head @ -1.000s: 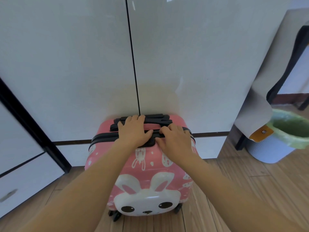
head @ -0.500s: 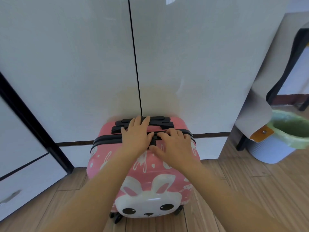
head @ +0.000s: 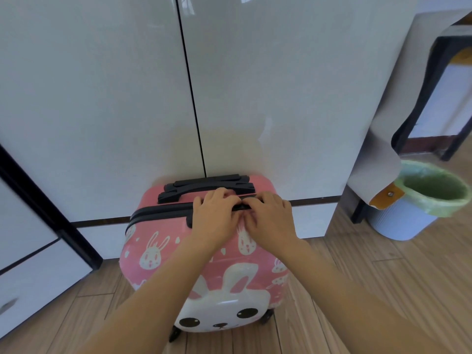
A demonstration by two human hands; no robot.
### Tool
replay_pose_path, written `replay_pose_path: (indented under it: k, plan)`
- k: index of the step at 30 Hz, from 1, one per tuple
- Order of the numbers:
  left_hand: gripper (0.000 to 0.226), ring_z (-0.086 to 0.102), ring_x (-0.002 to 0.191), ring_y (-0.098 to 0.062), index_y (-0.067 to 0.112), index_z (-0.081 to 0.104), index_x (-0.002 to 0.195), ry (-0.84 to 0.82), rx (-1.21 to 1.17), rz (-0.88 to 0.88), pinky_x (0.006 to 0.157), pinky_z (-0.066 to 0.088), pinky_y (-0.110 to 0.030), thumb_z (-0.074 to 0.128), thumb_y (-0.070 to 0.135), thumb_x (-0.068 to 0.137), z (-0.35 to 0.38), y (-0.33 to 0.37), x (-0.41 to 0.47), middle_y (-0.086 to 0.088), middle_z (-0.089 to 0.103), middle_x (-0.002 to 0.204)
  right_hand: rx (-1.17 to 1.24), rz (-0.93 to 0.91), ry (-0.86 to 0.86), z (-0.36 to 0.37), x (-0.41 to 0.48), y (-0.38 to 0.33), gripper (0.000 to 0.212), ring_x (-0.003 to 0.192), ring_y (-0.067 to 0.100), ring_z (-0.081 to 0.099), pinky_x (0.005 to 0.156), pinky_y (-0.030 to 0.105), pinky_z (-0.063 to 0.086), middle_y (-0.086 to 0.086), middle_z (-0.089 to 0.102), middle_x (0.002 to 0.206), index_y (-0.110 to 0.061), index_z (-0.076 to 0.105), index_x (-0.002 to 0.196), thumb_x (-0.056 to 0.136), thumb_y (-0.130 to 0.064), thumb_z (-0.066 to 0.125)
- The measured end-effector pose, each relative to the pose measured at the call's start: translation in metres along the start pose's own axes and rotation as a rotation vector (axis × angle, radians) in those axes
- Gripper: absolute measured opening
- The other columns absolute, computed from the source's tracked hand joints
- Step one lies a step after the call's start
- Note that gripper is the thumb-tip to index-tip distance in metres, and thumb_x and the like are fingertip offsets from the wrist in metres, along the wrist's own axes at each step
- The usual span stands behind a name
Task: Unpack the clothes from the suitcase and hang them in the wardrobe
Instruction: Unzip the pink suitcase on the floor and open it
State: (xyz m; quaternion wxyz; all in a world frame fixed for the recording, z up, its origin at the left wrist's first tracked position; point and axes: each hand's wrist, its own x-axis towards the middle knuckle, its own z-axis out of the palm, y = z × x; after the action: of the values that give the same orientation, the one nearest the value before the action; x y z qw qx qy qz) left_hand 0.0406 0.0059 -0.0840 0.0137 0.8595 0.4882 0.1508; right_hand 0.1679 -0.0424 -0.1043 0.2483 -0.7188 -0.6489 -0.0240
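A pink hard-shell suitcase [head: 158, 251] with white bunny prints stands upright and closed on its wheels, right against the white wardrobe doors [head: 122, 98], which are closed. A black zipper strip [head: 158, 213] runs across its top, below a black carry handle [head: 194, 187]. My left hand [head: 214, 218] and my right hand [head: 268, 221] sit side by side on top of the case. Both hands' fingers are curled onto the zipper strip where they meet. The zipper pulls are hidden under my fingers. No clothes are visible.
A pale blue bin [head: 408, 221] with a green liner stands on the wooden floor [head: 383, 290] to the right. A grey sheet [head: 378, 154] hangs from a black-framed table above it. White drawers [head: 30, 272] sit at the left behind a black post.
My left hand slid off the carry handle down onto the zipper strip. My right hand moved in beside it, so the fingertips now meet at the middle of the zipper.
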Motion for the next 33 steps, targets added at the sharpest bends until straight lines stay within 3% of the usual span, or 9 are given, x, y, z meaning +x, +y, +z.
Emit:
replay_pose_path:
  k: [6,10,14,16,19,22,33]
  plan:
    - [0.035,0.046,0.122,-0.012,0.034,0.055,0.127,0.005,0.0,-0.008,0.095,0.026,-0.035,0.041,0.026,0.096,-0.004,-0.001,-0.002,0.014,0.049,0.136,0.179,-0.059,-0.101,-0.002,0.021,-0.021,0.041,0.123,0.022,0.045,0.101,0.036,0.037,0.004,0.049,0.136,-0.013,0.048,0.135,0.095,-0.011,0.042]
    - [0.041,0.043,0.123,-0.019,0.026,0.05,0.129,0.014,0.021,-0.14,0.096,0.031,-0.037,0.05,0.035,0.089,-0.006,-0.015,-0.009,0.006,0.047,0.134,0.202,-0.135,-0.169,0.004,0.041,-0.044,0.04,0.133,0.02,0.034,0.109,0.033,0.03,0.003,0.043,0.144,-0.015,0.052,0.133,0.096,-0.009,0.041]
    - [0.042,0.043,0.115,-0.02,0.026,0.056,0.115,0.028,0.039,-0.212,0.088,0.031,-0.035,0.055,0.05,0.081,-0.012,-0.026,-0.021,0.005,0.051,0.12,0.133,-0.119,-0.171,0.011,0.055,-0.062,0.034,0.118,0.022,0.046,0.092,0.034,0.039,0.001,0.055,0.125,-0.017,0.054,0.12,0.091,-0.006,0.043]
    - [0.039,0.044,0.111,-0.019,0.026,0.058,0.109,0.038,0.039,-0.204,0.085,0.03,-0.034,0.055,0.053,0.082,-0.014,-0.025,-0.023,0.005,0.053,0.114,0.085,-0.104,-0.151,0.013,0.061,-0.066,0.034,0.112,0.023,0.049,0.086,0.034,0.035,0.001,0.057,0.121,-0.019,0.05,0.122,0.091,-0.007,0.043]
    - [0.041,0.046,0.109,-0.018,0.027,0.061,0.106,0.063,0.008,-0.184,0.083,0.029,-0.034,0.056,0.058,0.081,-0.016,-0.024,-0.025,0.008,0.056,0.114,-0.014,-0.128,-0.176,0.013,0.068,-0.065,0.035,0.117,0.024,0.044,0.091,0.034,0.033,0.001,0.055,0.128,-0.021,0.049,0.13,0.097,-0.015,0.04]
    - [0.038,0.047,0.111,-0.017,0.03,0.062,0.106,0.059,-0.039,-0.186,0.083,0.03,-0.034,0.058,0.058,0.081,-0.019,-0.022,-0.027,0.011,0.057,0.114,-0.019,-0.113,-0.168,0.011,0.072,-0.065,0.029,0.115,0.023,0.045,0.091,0.031,0.031,-0.001,0.058,0.123,-0.024,0.055,0.124,0.097,-0.021,0.044]
    - [0.031,0.044,0.112,-0.018,0.031,0.06,0.103,-0.002,-0.072,-0.255,0.085,0.031,-0.037,0.059,0.051,0.079,-0.033,-0.023,-0.045,0.01,0.053,0.111,0.096,-0.065,-0.181,0.003,0.059,-0.079,0.026,0.112,0.022,0.049,0.087,0.033,0.042,0.003,0.058,0.121,-0.02,0.057,0.121,0.096,-0.021,0.049]
